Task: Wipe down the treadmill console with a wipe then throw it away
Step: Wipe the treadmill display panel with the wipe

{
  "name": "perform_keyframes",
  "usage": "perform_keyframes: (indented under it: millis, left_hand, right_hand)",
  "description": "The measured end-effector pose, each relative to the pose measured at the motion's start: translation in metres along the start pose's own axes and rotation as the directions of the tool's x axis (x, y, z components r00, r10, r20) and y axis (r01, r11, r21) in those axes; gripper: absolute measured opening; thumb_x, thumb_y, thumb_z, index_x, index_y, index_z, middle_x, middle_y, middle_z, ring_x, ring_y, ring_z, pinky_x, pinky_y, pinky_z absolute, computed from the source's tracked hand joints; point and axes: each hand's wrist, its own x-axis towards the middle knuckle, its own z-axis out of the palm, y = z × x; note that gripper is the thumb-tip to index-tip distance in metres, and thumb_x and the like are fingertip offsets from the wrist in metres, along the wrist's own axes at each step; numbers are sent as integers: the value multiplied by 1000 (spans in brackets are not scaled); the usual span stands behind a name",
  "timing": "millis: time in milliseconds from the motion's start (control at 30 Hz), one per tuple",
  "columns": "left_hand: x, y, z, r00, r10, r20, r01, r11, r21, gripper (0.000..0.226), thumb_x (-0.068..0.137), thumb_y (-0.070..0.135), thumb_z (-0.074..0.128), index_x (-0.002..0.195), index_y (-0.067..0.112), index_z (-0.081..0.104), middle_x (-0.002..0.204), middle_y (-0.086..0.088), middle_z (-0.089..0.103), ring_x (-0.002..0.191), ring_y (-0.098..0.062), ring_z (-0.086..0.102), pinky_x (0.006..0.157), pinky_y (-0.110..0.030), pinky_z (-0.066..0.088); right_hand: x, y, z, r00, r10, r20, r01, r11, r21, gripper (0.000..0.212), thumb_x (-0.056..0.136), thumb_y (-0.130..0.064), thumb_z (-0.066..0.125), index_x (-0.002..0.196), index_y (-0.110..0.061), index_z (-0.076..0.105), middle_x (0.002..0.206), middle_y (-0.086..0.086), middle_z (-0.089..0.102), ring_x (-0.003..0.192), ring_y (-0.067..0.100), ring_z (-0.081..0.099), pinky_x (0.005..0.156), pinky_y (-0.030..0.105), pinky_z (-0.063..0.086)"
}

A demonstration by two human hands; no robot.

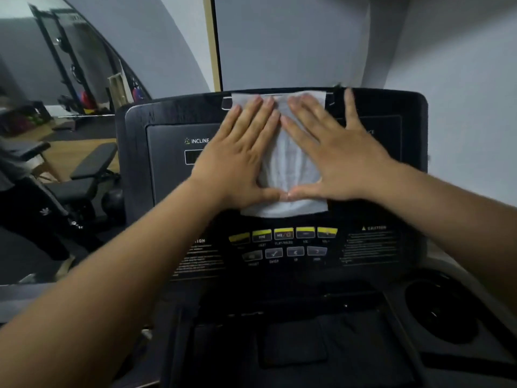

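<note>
While left grip [240,161] and right grip [333,155] press, fingers straight, on the wipe [288,163] beneath, sweep evenly across console [167,175] beyond them.

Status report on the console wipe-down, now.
Left hand and right hand flat, fingers spread, pressing wipe. Wipe spread over console, upper centre. Yellow buttons below uncovered. Nothing blocking.

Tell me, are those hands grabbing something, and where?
No grip on anything. The left hand and the right hand lie flat and only press the wipe against the treadmill console, one on each side of the wipe's middle.
</note>
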Motion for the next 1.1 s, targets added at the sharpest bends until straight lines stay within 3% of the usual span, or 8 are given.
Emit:
perform_keyframes:
  millis: [133, 333, 500, 600, 733, 800, 900, 1100]
  left_hand:
    - [-11, 10, 6, 999, 45, -16, -45, 999, -28, 115, 80, 86, 19, 154, -1, 2, 163, -19, -4, 151, -33, -6, 122, -51, 4]
    - [-98, 93, 52, 995, 79, -54, -87, 980, -176, 99, 88, 74, 39, 153, 2, 19, 163, -15, 10, 151, -32, 4, 119, -53, 14]
    - [-52, 81, 41, 992, 50, -116, -70, 982, -176, 98, 89, 73, 36, 154, 2, 18, 163, -16, 10, 151, -31, 5, 121, -52, 13]
    - [14, 55, 17, 992, 44, -121, -56, 994, -97, 102, 88, 76, 22, 155, 1, 6, 163, -18, -1, 151, -31, -4, 122, -50, 5]
    - [50, 45, 3, 991, 61, -120, -67, 997, -48, 108, 85, 80, 23, 155, 1, 2, 163, -18, -4, 151, -31, -8, 121, -50, 4]
    - [45, 50, 7, 991, 54, -123, -61, 997, -52, 109, 85, 80, 24, 154, 0, 2, 163, -19, -4, 151, -32, -8, 121, -51, 4]
    - [42, 64, 10, 989, 38, -144, -52, 994, -93, 106, 86, 76, 23, 154, -3, 1, 163, -21, -5, 151, -33, -8, 121, -51, 6]
    - [27, 91, 19, 989, 43, -143, -64, 988, -139, 98, 90, 69, 24, 154, -1, 0, 163, -21, -6, 151, -34, -8, 121, -52, 7]
  right_hand:
    - [-15, -12, 13, 1000, 22, -18, -21, 1000, 17, 110, 78, -90, 13, 154, -13, -9, 161, 12, -19, 148, 26, -19, 110, 71, 1]
    - [-111, -76, 71, 995, -66, -76, 76, 986, 148, 93, 87, -75, 36, 154, -15, 19, 163, 11, 2, 151, 29, 2, 109, 74, 7]
    - [-80, -31, 61, 995, -31, -94, 41, 993, 108, 91, 88, -75, 28, 155, -17, 10, 164, 9, 0, 151, 27, 0, 107, 75, 8]
    - [-42, 17, 44, 995, 49, -86, -46, 998, 39, 93, 89, -75, 21, 155, -14, 1, 163, 10, -8, 150, 26, -7, 107, 75, 6]
    - [-30, 50, 33, 993, 58, -103, -51, 997, 62, 93, 88, -71, 26, 156, -13, -2, 163, 11, -10, 150, 26, -10, 111, 71, 2]
    - [-37, 42, 27, 984, 83, -155, -68, 993, 98, 91, 87, -65, 32, 156, -12, 6, 164, 12, -4, 150, 27, -9, 114, 67, 1]
    - [-40, 12, 21, 942, 184, -283, -93, 947, 306, 80, 91, -53, 35, 154, -7, 15, 163, 14, 7, 151, 28, -3, 120, 55, 2]
    - [-51, -16, 55, 947, 237, -217, -155, 929, 337, 76, 98, -54, 23, 155, -6, 3, 162, 17, -2, 150, 28, -5, 121, 50, 3]
